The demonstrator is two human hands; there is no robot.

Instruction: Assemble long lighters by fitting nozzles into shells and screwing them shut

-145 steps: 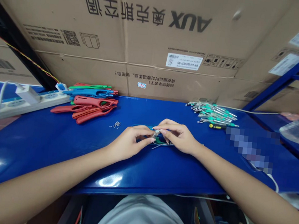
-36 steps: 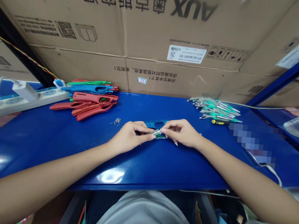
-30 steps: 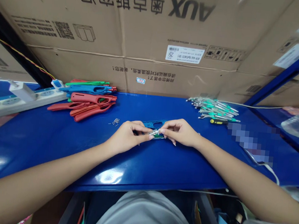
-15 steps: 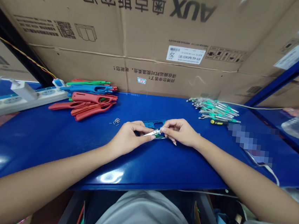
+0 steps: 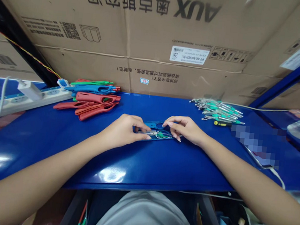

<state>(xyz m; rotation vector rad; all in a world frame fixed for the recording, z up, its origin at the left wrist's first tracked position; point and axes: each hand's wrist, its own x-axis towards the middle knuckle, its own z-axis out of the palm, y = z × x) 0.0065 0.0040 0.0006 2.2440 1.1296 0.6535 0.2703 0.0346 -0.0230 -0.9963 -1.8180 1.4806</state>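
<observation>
In front of me two blue plastic shells lie side by side. The far shell point(image 5: 152, 124) has an oval opening. In the near shell point(image 5: 166, 138) sit a silver metal part point(image 5: 152, 132), a green piece point(image 5: 160, 134) and thin white wires. My left hand point(image 5: 128, 130) is closed, its thumb and fingertips pinching the silver part at the shell's left portion. My right hand point(image 5: 187, 129) hovers over the right ends of both shells, fingers loosely bent and apart. I see nothing held in it; whether its fingertips touch the wires or shell, I cannot tell.
Red, blue and green handle-shaped shells point(image 5: 97, 107) are piled at the left, beside a white power strip point(image 5: 7, 102). Back right lie several green-and-silver parts point(image 5: 221, 110) and a yellow-black tool point(image 5: 220, 124). A blurred-out phone point(image 5: 258, 147) has a cable. A large carton point(image 5: 147, 31) stands behind.
The silver part has gone from tilted between both hands down into the near shell. My right fingers have let go of its end and spread. The small metal pins at left are now hidden.
</observation>
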